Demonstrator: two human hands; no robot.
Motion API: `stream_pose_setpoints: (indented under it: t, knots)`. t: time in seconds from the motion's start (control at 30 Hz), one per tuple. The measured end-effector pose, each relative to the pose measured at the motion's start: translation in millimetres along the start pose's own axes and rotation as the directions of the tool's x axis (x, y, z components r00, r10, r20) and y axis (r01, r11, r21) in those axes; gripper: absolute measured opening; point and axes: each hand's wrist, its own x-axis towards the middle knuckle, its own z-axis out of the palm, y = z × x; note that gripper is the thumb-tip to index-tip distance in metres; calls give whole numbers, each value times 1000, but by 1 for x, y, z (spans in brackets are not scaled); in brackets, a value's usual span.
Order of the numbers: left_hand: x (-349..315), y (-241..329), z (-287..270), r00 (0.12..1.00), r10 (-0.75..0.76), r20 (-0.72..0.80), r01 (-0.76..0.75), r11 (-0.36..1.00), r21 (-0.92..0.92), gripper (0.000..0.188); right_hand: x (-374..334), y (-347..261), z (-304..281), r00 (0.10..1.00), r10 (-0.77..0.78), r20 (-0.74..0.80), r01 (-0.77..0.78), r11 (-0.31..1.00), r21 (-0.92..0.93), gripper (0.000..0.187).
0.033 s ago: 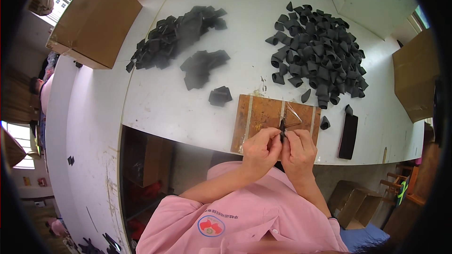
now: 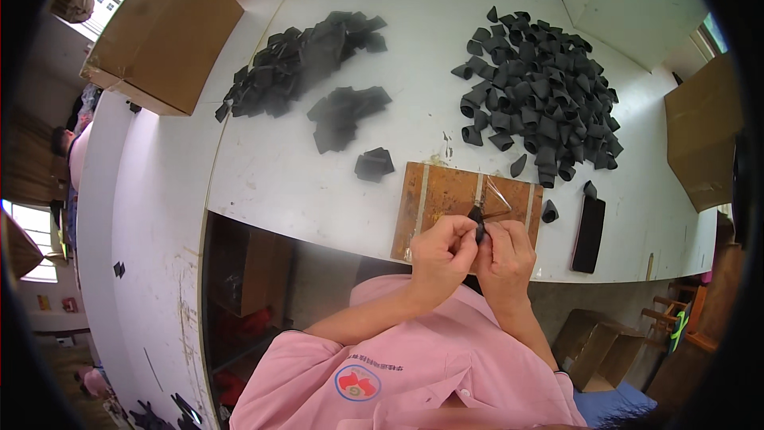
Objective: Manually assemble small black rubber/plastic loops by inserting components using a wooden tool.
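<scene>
My left hand [image 2: 444, 248] and my right hand [image 2: 507, 252] meet over the near edge of a brown board [image 2: 450, 183]. Between their pinched fingertips is a small black piece [image 2: 478, 224] of sheet material, mostly covered by the fingers. Light strips run across the board, and a thin clear strip [image 2: 498, 191] lies on it beyond my right hand. To the right of the board stands a curled black piece [image 2: 549, 211].
Curled black cone-like pieces [image 2: 541, 95] are heaped at the far right. Flat black pieces [image 2: 286, 68] lie in piles at the far left, with a smaller stack [image 2: 374, 165] nearer. A dark phone [image 2: 588, 235] lies right of the board. Cardboard boxes [image 2: 171, 36] flank the white table [image 2: 278, 183].
The black piece between my fingertips has turned slightly and shows a broader side. Both hands keep their pinch in nearly the same place.
</scene>
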Motion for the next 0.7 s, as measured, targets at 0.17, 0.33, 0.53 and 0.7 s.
stream_pose_setpoints:
  t: [0.17, 0.33, 0.53, 0.7]
  knots:
    - [18, 14, -21, 726, -335, 600, 687, 344, -640, 20, -5, 4, -10, 901, 414, 131, -433, 833, 345, 7]
    - [9, 12, -11, 920, -210, 330, 314, 900, -303, 16, -7, 18, -19, 474, 352, 807, -674, -445, 590, 5]
    - [27, 22, -15, 849, -373, 374, 528, 579, -622, 16, 13, 10, -30, 570, 310, 761, -753, -175, 634, 20]
    - [50, 53, -26, 620, -116, 776, 761, -152, -631, 20, 64, 8, -41, 730, 173, 661, -683, 176, 709, 27]
